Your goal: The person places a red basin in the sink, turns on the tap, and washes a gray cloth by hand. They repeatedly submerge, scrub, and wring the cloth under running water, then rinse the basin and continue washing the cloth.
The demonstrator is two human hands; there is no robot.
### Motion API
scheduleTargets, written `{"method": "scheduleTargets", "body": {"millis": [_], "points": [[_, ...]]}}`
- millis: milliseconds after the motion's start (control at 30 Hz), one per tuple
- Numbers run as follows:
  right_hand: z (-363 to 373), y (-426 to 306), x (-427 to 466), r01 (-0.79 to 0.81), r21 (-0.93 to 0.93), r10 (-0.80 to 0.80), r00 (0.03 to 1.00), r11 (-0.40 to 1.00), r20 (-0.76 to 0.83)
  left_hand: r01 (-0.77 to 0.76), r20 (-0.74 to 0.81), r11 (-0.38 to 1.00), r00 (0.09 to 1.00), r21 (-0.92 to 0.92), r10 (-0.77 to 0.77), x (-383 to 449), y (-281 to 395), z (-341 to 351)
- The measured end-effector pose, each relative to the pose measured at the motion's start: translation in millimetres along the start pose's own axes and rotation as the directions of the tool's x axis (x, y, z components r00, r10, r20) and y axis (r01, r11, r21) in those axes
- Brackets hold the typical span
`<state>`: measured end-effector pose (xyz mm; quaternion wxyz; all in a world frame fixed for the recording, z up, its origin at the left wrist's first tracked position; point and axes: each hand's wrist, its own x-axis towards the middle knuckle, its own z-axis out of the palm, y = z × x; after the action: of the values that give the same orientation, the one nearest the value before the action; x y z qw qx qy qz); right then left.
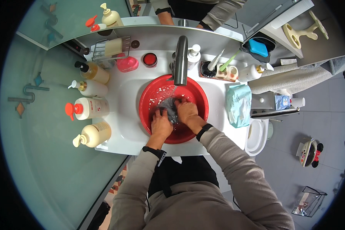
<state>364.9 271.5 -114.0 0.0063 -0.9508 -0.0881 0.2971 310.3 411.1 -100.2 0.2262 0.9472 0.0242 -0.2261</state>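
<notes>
A round red plastic basin (201, 95) sits in the white washbasin (123, 115) under a metal faucet (180, 61). A thin stream of water (174, 90) runs from the faucet into the basin. In the water is a wet, bunched grey cloth (170, 107). My left hand (162, 125) holds its lower left side, the fingertips partly hidden in the dark folds. On the right side of the cloth, my right hand (187, 111) grips it with bent fingers, some of them under the water. Both wrists wear black bands.
Several pump bottles (95, 109) line the left edge of the counter. Behind stand a wire soap rack (112, 49), a pink container (128, 63), a red-topped jar (150, 59) and a toothbrush holder (218, 72). To the right lies a wipes pack (238, 106). A mirror (143, 20) rises behind the faucet.
</notes>
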Motion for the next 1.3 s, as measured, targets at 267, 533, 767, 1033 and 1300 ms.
{"method": "scheduleTargets", "body": {"millis": [267, 533, 767, 1033, 1300], "points": [[-22.2, -2.8, -11.0, -0.067, 0.335, 0.013, 0.987, 0.940, 0.161, 0.462, 0.382, 0.209, 0.863, -0.862, -0.331, 24.5, -15.9, 14.6], [-38.9, 26.8, -16.3, 0.020, 0.432, -0.078, 0.990, 0.902, 0.116, 0.244, 0.039, 0.520, 0.927, -0.819, -0.374, 27.0, -23.6, 25.6], [-12.4, 6.5, 5.0, -0.146, 0.267, 0.116, 0.985, 0.952, 0.125, 0.315, -0.122, 0.844, 0.908, -0.433, -0.401, 23.5, -6.9, 33.6], [-13.8, 23.2, 12.8, -0.209, 0.084, 0.201, 0.975, 0.974, 0.100, 0.233, -0.220, 0.933, 0.929, -0.274, -0.296, 20.2, -10.0, 17.0], [-9.7, 6.9, 15.9, -0.016, -0.027, 0.021, 0.983, 0.999, 0.181, 0.303, 0.013, 0.930, 0.952, -0.210, -0.307, 22.8, -2.1, 7.5]]}}
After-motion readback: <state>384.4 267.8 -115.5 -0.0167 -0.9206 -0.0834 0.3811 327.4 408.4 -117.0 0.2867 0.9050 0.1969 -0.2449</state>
